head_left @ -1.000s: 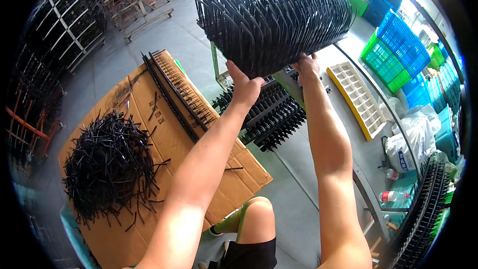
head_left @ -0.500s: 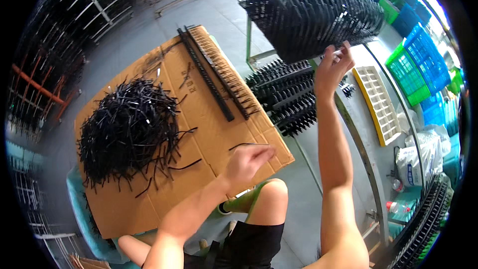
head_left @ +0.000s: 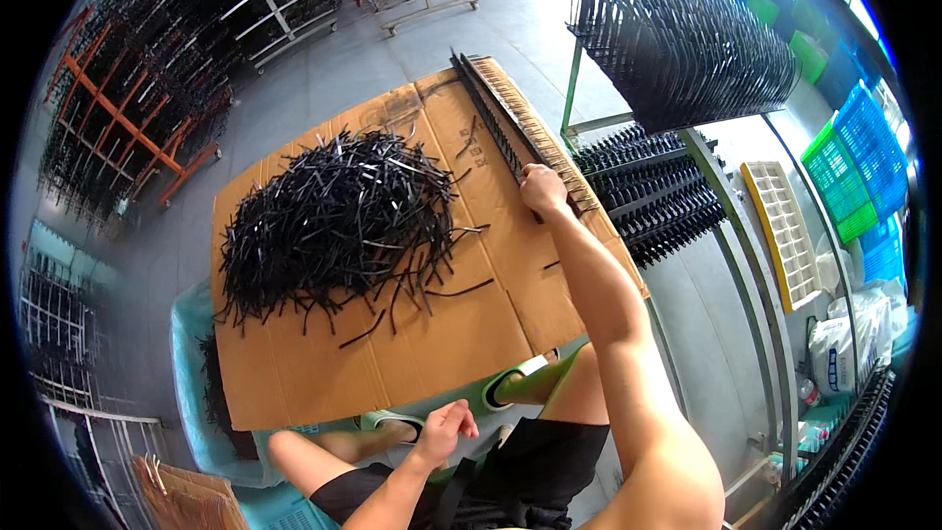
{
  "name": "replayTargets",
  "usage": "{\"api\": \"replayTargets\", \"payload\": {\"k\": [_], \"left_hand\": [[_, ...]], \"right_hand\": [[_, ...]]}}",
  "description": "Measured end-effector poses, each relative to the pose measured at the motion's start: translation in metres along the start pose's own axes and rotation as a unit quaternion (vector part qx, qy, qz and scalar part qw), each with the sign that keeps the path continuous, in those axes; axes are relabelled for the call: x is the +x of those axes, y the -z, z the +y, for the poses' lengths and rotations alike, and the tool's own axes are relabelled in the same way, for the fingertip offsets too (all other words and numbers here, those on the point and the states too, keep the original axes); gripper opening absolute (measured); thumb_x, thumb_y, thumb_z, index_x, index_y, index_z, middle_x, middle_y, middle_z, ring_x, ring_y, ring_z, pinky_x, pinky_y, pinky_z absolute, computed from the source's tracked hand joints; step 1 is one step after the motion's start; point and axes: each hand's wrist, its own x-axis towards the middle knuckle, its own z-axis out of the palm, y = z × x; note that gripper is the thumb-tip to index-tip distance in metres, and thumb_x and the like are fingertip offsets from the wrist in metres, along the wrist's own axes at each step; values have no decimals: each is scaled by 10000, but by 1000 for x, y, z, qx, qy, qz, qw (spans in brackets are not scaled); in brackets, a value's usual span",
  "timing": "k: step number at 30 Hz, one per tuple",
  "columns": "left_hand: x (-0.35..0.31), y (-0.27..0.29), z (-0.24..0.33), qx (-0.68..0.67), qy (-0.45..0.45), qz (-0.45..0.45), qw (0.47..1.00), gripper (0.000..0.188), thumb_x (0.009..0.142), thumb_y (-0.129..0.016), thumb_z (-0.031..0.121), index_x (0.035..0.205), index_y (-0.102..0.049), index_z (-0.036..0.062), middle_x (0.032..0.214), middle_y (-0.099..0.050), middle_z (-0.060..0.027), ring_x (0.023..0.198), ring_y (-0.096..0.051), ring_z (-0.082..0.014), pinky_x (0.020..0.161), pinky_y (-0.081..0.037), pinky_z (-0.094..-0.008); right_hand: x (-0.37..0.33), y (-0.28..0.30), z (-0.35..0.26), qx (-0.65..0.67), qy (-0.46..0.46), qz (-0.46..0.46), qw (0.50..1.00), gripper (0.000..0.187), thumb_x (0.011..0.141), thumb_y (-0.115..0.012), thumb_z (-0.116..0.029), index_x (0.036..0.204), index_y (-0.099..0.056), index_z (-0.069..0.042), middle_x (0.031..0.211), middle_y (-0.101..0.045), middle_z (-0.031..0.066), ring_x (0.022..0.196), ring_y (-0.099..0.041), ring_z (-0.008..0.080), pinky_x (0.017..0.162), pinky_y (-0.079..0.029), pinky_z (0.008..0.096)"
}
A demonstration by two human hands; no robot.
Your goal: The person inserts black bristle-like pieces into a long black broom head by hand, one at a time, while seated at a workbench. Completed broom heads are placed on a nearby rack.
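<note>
My right hand [head_left: 542, 188] is closed over the near ends of two long black rails that lie side by side on the cardboard. The toothed rail [head_left: 520, 128] is on the right and the plainer black bar [head_left: 483, 103] on the left; which one the fingers grip is partly hidden. My left hand [head_left: 446, 432] is curled above my lap, off the cardboard's near edge, its palm side hidden. A heap of thin black strips [head_left: 334, 221] covers the left part of the cardboard sheet [head_left: 432, 363], with several loose strips at its edge.
Right of the cardboard stands a metal rack [head_left: 751, 285] with rows of black toothed rails [head_left: 653, 177] and a dense batch of hanging black strips [head_left: 697, 49]. Farther right are a yellow-edged tray [head_left: 780, 231] and blue and green crates [head_left: 854, 167]. An orange rack [head_left: 123, 113] stands far left.
My right hand has come down from the hanging strips onto the rails. My left hand has drawn back from the cardboard toward my lap. The view has swung left.
</note>
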Motion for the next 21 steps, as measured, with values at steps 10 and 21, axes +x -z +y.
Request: {"api": "replayTargets", "payload": {"k": [10,21], "left_hand": [[33,13,40,-259,-132,-10,957,521,1027,-437,456,1374,-445,66,1417,-483,-145,1316,-452,-265,1065,-394,-421],[-13,54,27,-519,-191,138,822,525,984,-536,423,1302,-419,22,1350,-426,-144,1225,-449,-275,1065,-383,-405]], "right_hand": [[-200,91,-80,449,-16,-226,864,239,931,-619,-157,1110,-652,-1,870,-689,42,736,-640,99,644,-519,244],[-244,53,-106,7,323,-404,856,235,894,-654,-246,1111,-711,-177,906,-716,107,797,-688,261,698,-534,384]]}}
